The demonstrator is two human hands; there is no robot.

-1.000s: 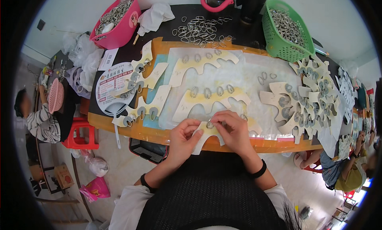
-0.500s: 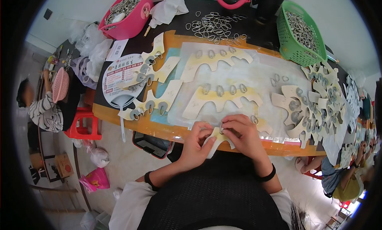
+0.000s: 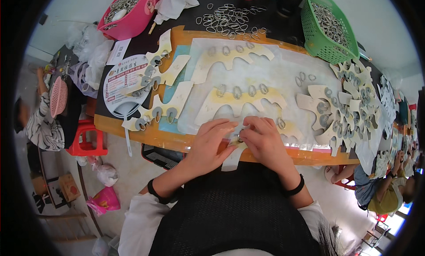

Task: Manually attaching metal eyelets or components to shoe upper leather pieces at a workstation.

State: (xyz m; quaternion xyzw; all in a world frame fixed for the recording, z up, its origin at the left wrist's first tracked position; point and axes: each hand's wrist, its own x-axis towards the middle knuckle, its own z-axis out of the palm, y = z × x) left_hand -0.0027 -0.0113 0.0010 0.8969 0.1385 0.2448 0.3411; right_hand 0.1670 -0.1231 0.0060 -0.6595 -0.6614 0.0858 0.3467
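Note:
At the table's near edge, a cream cut-out piece (image 3: 232,160) is held between the thumb and fingers of my left hand (image 3: 208,145). My right hand (image 3: 264,143) is closed in a pinch on a metal ring (image 3: 240,137), which sits against the piece's upper part. My fingers cover much of that contact. Just beyond my hands lies a scalloped cream piece (image 3: 248,100) with several rings standing along its yellowish edge. A similar piece (image 3: 230,61) is farther back. Beside my right hand, another piece (image 3: 290,129) carries a ring.
Loose rings (image 3: 228,19) are scattered at the back, between a pink basket (image 3: 128,23) and a green basket (image 3: 330,43) of rings. Finished-looking pieces pile up at right (image 3: 349,105). A round fan (image 3: 126,85) lies left, near a red stool (image 3: 87,138). Other people sit at both sides.
My left hand has lifted and its fingers now extend over the cream piece, which hangs lower and more upright. My right hand stays pinched at the ring. The whole view has shifted slightly.

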